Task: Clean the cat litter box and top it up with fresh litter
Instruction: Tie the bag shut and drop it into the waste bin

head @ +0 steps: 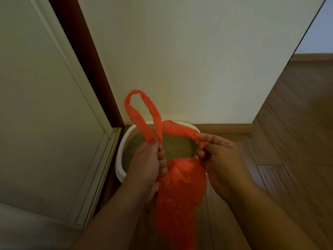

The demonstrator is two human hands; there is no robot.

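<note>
While both hands pinch the handles of the orange bag (180, 192), left hand (144, 165) on the upright loop (142, 114) & right hand (221, 159) on the other, this looks like the tie-off step for scooped waste. Next move prob. needs the handles crossed & knotted w/o dropping the bag. Litter box (120, 159) sits just beyond, in the corner btw door (45, 105) & wall (180, 60), sand-filled; bag hangs over its near rim, blocking view.

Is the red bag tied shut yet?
Not yet: left hand and right hand each grip a separate handle of the red bag; no knot shows.
</note>
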